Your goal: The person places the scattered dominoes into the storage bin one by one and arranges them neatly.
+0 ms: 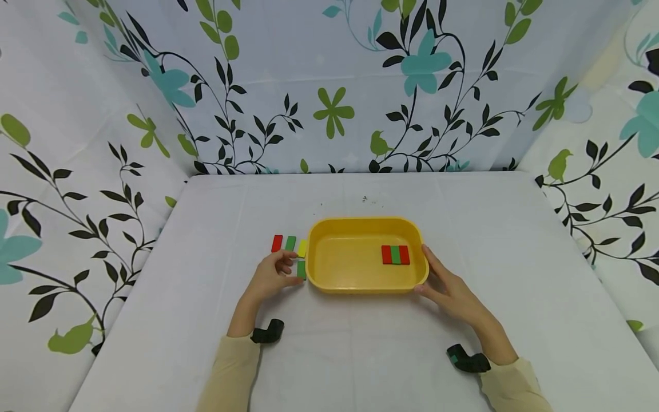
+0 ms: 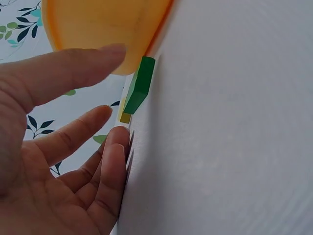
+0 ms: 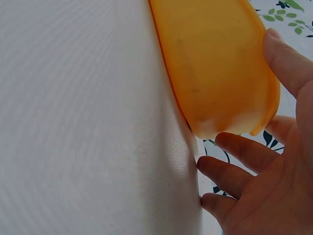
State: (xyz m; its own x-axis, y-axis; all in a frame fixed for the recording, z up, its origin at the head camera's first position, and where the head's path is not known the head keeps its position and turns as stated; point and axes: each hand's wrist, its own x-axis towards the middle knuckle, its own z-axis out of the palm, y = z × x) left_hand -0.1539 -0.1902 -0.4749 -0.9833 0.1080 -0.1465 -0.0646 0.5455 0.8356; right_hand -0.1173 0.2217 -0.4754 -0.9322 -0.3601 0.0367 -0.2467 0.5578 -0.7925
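A yellow tray lies on the white table. My right hand holds its right end, the thumb at the front corner and the index finger at the back corner. The other right fingers spread below the tray's end wall. My left hand is beside the left end, with its fingers loosely bent and nothing gripped. Its thumb and index finger are spread around a green block close to the tray. Behind that block lies a yellow block, right by the tray wall.
Farther left lie a red block and another green block. Inside the tray, toward its right, a red block, a green block and a second red block sit side by side. A patterned curtain surrounds the table.
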